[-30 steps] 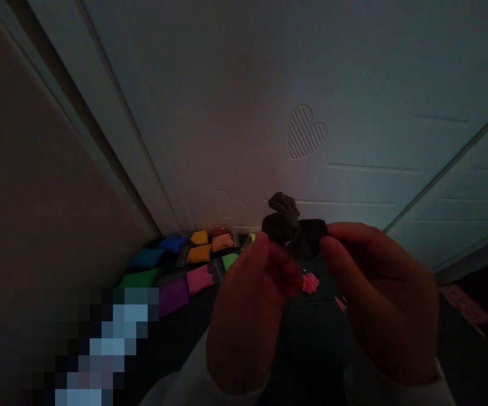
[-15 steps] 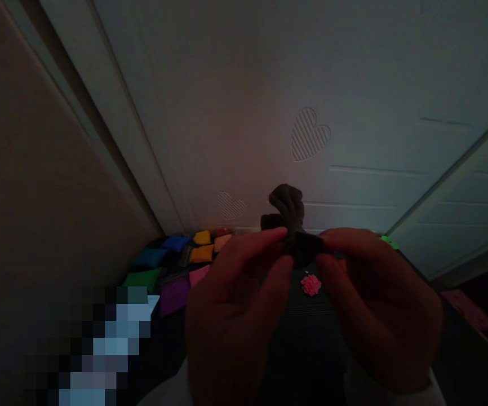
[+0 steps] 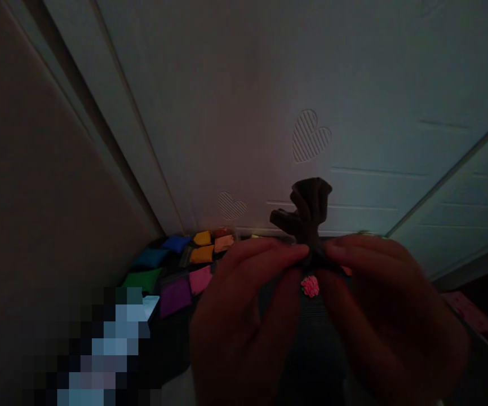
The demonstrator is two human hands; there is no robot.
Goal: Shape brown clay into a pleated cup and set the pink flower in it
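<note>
A dark, soft-looking piece with folded, petal-like lobes (image 3: 311,203) is held up between both hands; the dim light hides its true colour. My left hand (image 3: 244,316) pinches its narrow lower part between thumb and fingers. From the other side, my right hand (image 3: 387,321) grips the same lower part the same way. The fingertips of the two hands are close together, and the lobes fan out above them. Just below the fingertips, a small pink flower (image 3: 310,286) lies on the dark surface.
Several coloured packets lie at the back left, among them a purple one (image 3: 175,295), a green one (image 3: 142,279) and a blue one (image 3: 177,243). Behind stands a white panel with embossed hearts (image 3: 311,136). A bright pixelated area (image 3: 115,344) covers the lower left. A pink item (image 3: 470,311) lies far right.
The dark piece has turned and moved slightly right, its lobes now tilting right. Both hands have shifted right with it, and their fingers have come closer together around its lower part.
</note>
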